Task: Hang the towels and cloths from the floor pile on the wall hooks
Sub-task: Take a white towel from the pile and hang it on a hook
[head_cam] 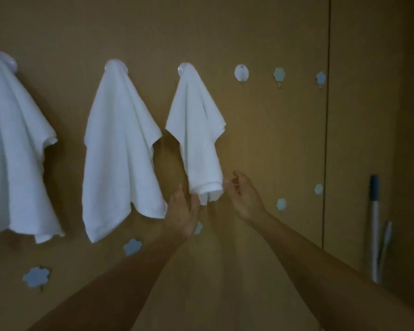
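Both bare forearms reached up and forward to the wall. The left hand (183, 211) was flat, its fingers straight, their tips touching the lower left edge of the small white towel (196, 130). The right hand (244, 195) sat just beside the towel's lower right edge with loosely curled fingers; the blur hid whether they pinched the hem or only came close to it. The towel's rolled bottom hung between the two hands, and its body rose above them to a round white hook (182, 68), over which its middle was draped.

It looked like soft, limp, light terry, likely to crumple wherever it was squeezed and to slide off the hook under a hard tug. The lower corners or side hems seemed the best places to take hold, with a light pull to spread it.

Above the right hand, an empty round hook (241, 72) stood on the wall. Left of the left hand hung a larger white towel (120, 151), and farther left another towel (12, 151), each on its own hook
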### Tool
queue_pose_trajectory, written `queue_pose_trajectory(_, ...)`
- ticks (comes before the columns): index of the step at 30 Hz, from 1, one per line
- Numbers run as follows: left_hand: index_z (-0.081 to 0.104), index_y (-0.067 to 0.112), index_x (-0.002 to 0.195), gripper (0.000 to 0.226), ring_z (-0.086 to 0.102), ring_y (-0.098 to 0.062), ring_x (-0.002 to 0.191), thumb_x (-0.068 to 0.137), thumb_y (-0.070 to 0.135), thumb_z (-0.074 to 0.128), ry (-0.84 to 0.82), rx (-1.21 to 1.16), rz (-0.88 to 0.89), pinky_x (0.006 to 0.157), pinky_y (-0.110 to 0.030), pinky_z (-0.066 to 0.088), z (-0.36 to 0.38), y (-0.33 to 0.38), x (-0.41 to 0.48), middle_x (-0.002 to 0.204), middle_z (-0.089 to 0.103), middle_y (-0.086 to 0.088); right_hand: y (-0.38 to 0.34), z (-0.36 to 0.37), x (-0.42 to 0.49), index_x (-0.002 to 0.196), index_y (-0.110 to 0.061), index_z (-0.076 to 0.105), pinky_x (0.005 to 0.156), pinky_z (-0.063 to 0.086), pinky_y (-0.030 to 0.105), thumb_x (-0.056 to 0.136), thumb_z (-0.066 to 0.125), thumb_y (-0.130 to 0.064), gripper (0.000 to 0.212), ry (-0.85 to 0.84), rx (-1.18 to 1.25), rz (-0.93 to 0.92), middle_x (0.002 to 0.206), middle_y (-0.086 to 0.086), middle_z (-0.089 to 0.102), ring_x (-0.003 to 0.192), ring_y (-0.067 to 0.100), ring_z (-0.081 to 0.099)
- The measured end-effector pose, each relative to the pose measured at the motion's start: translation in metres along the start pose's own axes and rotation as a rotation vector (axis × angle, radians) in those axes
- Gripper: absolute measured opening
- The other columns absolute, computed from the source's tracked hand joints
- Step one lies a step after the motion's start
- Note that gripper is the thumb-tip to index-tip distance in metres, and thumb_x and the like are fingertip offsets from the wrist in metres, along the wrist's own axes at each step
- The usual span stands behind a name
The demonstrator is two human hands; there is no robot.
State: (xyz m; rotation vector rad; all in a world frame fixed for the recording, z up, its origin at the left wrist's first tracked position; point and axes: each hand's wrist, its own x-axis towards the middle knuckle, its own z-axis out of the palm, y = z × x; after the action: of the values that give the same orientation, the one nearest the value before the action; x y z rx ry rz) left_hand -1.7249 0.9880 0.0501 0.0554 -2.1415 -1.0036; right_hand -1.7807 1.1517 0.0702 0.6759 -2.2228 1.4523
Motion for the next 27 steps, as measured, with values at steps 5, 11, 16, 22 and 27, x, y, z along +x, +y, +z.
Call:
queue_pose_trajectory(5,0.039,0.001,0.139,0.050,0.045,-0.032,0.128,0.099,0.029,0.046,-0.240,0.074,-0.044,0.109,-0.037,0.033,0.010,-0.027,-0.084,0.140,0.045,-0.018,0.026,-0.015,-0.115,0.150,-0.014,0.028,0.110,0.035,0.038,0.099,0.038,-0.049,0.062,0.020,-0.219,0.173,0.149,0.009,0.037,0.130,0.023,0.045)
queue_pose_trajectory(11,0.024,0.009,0.150,0.064,0.030,-0.029,0.139,0.098,0.041,0.041,-0.734,0.252,-0.021,0.115,-0.035,0.025,0.052,-0.028,-0.184,0.155,0.025,-0.014,0.058,-0.067,-0.265,0.148,-0.017,0.030,0.108,0.036,0.038,0.099,0.038,-0.050,0.060,0.002,-0.436,0.416,0.148,0.011,0.037,0.127,0.029,0.046)
queue_pose_trajectory(16,0.032,0.006,0.144,0.059,0.035,-0.032,0.134,0.096,0.039,0.042,-1.007,0.244,0.057,0.110,-0.039,0.032,0.101,0.015,-0.299,0.149,0.032,-0.018,0.088,-0.124,-0.420,0.143,-0.016,0.039,0.111,0.032,0.040,0.098,0.040,-0.052,0.058,0.019,-0.504,0.701,0.143,0.014,0.041,0.133,0.031,0.039)
queue_pose_trajectory(22,0.039,0.010,0.138,0.052,0.041,-0.035,0.127,0.095,0.038,0.046,-1.312,0.173,0.244,0.103,-0.043,0.037,0.153,0.096,-0.468,0.142,0.040,-0.018,0.086,-0.209,-0.618,0.140,-0.017,0.044,0.106,0.035,0.040,0.098,0.041,-0.050,0.053,0.150,-0.571,1.037,0.143,0.015,0.041,0.128,0.035,0.044)
queue_pose_trajectory(27,0.026,0.016,0.148,0.063,0.032,-0.030,0.136,0.095,0.043,0.044,-1.597,0.159,0.387,0.110,-0.043,0.031,0.165,0.162,-0.635,0.153,0.026,-0.010,0.049,-0.268,-0.778,0.142,-0.018,0.043,0.108,0.036,0.042,0.098,0.042,-0.050,0.054,0.273,-0.611,1.327,0.146,0.014,0.038,0.128,0.033,0.044)
